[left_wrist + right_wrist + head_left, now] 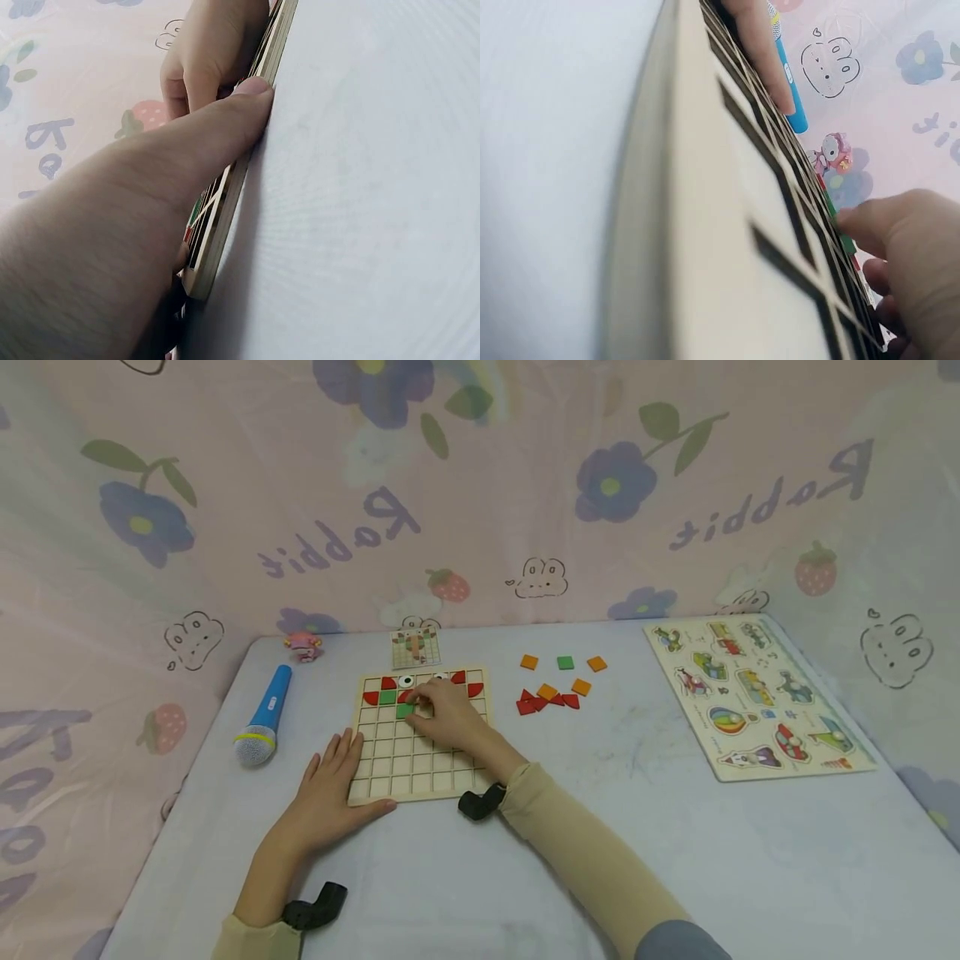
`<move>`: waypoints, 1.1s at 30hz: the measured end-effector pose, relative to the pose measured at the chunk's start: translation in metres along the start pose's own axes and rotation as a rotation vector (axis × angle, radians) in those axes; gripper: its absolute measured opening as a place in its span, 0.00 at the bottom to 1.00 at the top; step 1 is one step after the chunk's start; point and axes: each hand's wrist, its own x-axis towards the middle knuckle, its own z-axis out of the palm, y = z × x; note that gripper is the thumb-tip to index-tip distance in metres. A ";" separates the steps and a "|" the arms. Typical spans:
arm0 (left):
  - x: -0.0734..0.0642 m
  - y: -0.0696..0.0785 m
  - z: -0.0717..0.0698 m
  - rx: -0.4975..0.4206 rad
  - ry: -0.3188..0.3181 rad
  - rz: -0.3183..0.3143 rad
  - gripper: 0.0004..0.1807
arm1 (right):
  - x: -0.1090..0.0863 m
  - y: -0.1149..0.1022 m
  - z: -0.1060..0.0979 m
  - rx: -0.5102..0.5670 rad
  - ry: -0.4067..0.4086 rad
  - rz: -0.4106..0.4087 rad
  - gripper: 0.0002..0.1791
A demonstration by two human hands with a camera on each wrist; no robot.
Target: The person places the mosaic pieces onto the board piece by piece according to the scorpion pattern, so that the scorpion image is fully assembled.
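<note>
A wooden grid board (402,768) lies on the table. Its top rows carry red quarter-round pieces (371,698), a green tile (387,697) and round eye pieces (406,682). My left hand (322,793) rests at the board's lower left corner, fingers straight along the left edge; the thumb (251,90) lies against the near edge. Over the upper middle of the board is my right hand (447,717), fingers bent. Its thumb and index fingertip are at a second green tile (405,712) and a red piece (405,697); I cannot tell whether they pinch either.
Behind the board lies a pattern card (416,648). Loose orange squares (529,662), a green square (565,662) and red pieces (537,702) are to its right. A blue toy microphone (266,718) and a pink figurine (303,646) sit left; a picture puzzle board (757,693) lies far right.
</note>
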 end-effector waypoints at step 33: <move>0.000 0.001 0.000 0.004 -0.003 0.003 0.67 | 0.001 -0.007 -0.016 0.076 0.043 0.002 0.13</move>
